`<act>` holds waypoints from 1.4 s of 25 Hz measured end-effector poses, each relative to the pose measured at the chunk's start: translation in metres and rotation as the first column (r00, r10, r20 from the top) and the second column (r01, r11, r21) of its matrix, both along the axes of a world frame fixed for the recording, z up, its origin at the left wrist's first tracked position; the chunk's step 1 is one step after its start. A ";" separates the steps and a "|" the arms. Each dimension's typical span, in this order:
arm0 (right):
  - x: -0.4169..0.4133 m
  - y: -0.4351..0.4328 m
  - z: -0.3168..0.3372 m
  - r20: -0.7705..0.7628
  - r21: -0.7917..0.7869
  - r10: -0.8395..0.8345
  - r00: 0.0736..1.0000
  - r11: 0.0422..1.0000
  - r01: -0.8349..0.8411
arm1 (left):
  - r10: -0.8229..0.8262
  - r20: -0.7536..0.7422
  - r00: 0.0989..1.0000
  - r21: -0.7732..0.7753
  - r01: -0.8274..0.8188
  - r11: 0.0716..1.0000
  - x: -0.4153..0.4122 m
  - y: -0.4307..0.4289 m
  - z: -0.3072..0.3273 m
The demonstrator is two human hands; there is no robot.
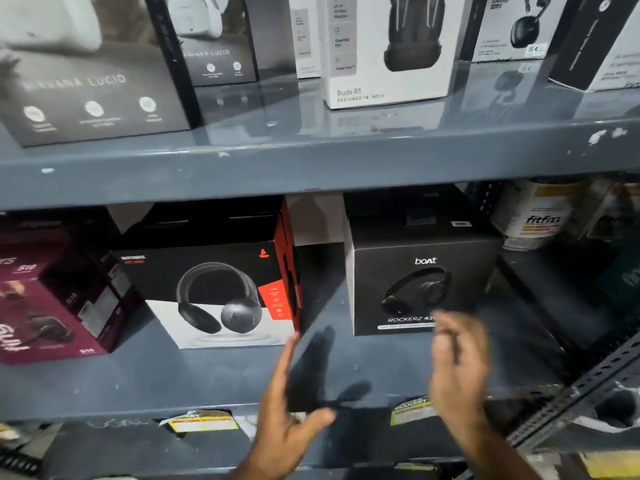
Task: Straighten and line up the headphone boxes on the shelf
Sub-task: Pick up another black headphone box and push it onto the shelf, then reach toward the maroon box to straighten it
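On the middle grey shelf (173, 379) stand three headphone boxes. A maroon box (48, 306) sits at the left, turned at an angle. A black, white and red Rockerz box (214, 292) stands in the middle, also skewed. A dark grey boat Rockerz box (415, 282) stands to the right, facing forward. My left hand (287, 417) is open in front of the shelf, fingertips near the middle box's lower right corner. My right hand (457, 372) is blurred, fingers loosely spread, just below the boat box's front. Neither hand holds anything.
The upper shelf (311, 161) carries Nirvana Lucid boxes (86, 88) at the left and a white Buds R1 box (388, 50) with other earbud boxes. A fitfizz tub (536, 216) stands at the right of the middle shelf. A perforated metal upright (575, 386) slants at lower right.
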State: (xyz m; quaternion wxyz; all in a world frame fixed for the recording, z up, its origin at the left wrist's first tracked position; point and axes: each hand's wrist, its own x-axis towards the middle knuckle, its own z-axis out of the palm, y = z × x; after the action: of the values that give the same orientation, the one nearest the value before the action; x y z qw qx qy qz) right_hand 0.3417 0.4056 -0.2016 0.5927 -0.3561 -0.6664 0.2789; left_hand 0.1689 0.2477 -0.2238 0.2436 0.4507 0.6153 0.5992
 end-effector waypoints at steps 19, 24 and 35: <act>-0.211 -0.023 -0.034 -0.342 -0.719 0.279 0.898 0.538 -0.440 | 0.304 0.623 0.721 -0.202 -0.227 0.953 -0.237 0.004 0.004; -0.225 -0.056 0.012 -0.297 -0.634 0.079 0.952 0.729 -0.258 | 0.445 0.539 0.715 -0.314 -0.320 0.894 -0.240 0.006 0.002; -0.216 -0.128 -0.016 0.158 -0.038 0.146 0.977 0.989 -0.142 | 0.553 0.391 0.736 0.237 -0.661 0.712 -0.208 -0.119 -0.003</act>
State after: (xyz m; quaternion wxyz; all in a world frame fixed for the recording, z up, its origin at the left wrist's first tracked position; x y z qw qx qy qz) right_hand 0.1260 0.2779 -0.2177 0.5108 -0.3357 -0.7323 0.3004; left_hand -0.0388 0.1285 -0.2270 0.0316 0.1637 0.5662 0.8072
